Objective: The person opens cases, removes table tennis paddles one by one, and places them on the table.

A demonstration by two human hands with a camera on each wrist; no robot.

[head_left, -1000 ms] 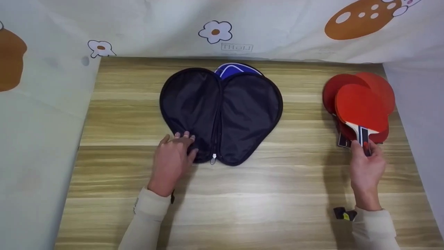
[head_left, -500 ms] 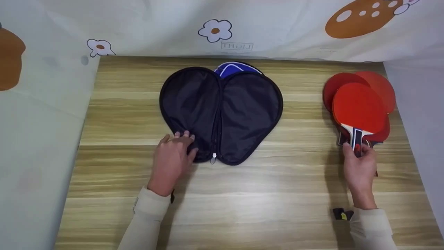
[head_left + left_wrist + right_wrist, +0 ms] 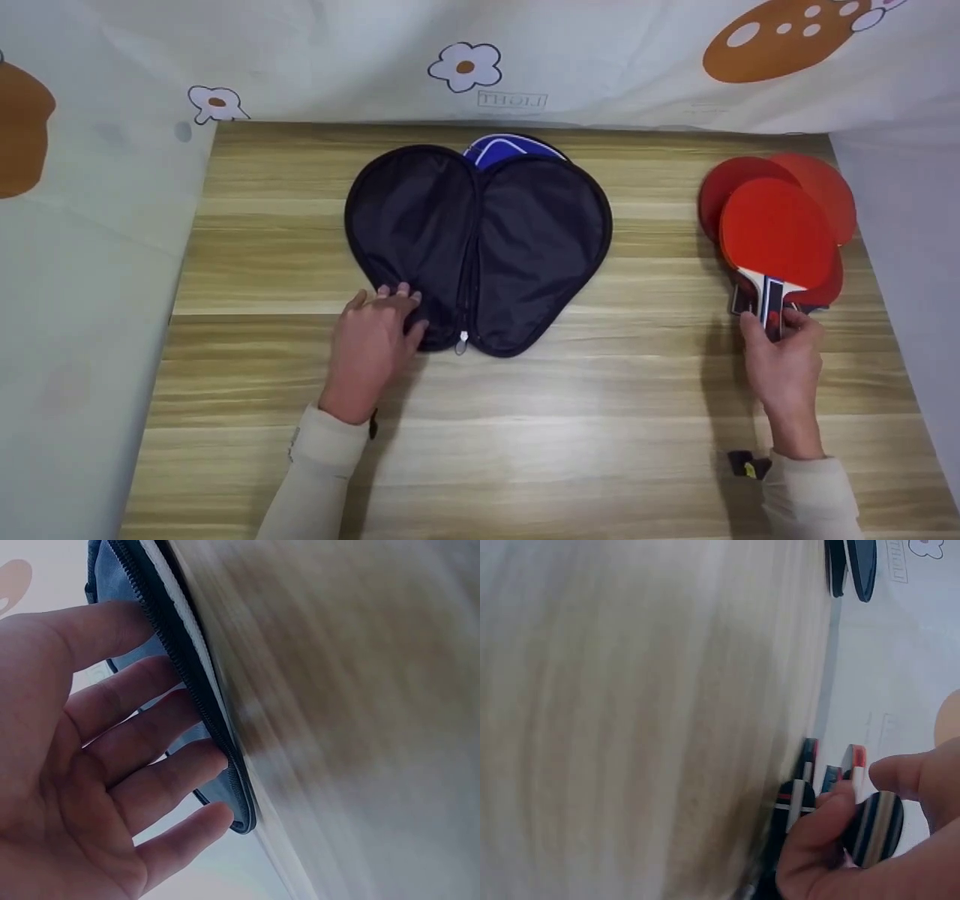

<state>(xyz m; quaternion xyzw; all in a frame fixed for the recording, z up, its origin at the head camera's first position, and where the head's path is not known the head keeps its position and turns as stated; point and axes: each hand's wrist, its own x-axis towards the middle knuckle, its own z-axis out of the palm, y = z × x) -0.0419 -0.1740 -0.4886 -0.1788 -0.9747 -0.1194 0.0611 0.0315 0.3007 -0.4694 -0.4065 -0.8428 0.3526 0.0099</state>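
Observation:
A black table tennis bat case [image 3: 544, 240] lies unzipped and spread on the table in the head view, its zip pull [image 3: 462, 341] at the near end. My left hand [image 3: 371, 341] rests on its near left part, fingers extended. The left wrist view shows those fingers against the zipped edge [image 3: 184, 675]. At the right, my right hand [image 3: 784, 367] grips the handle of a red table tennis bat [image 3: 780, 229], thumb on one side. Under that bat are several other red bats [image 3: 829, 195]. The butt of the held handle [image 3: 875, 829] faces the right wrist camera.
Behind the black case a blue piece with white lines [image 3: 506, 150] peeks out. A patterned white sheet [image 3: 337, 60] borders the wooden table [image 3: 525, 450] at the back and sides. A black strap piece [image 3: 742, 463] hangs by the right sleeve.
My right hand has shifted a little to the left with the held bat, then stayed nearly still. The left hand and the case have not visibly moved.

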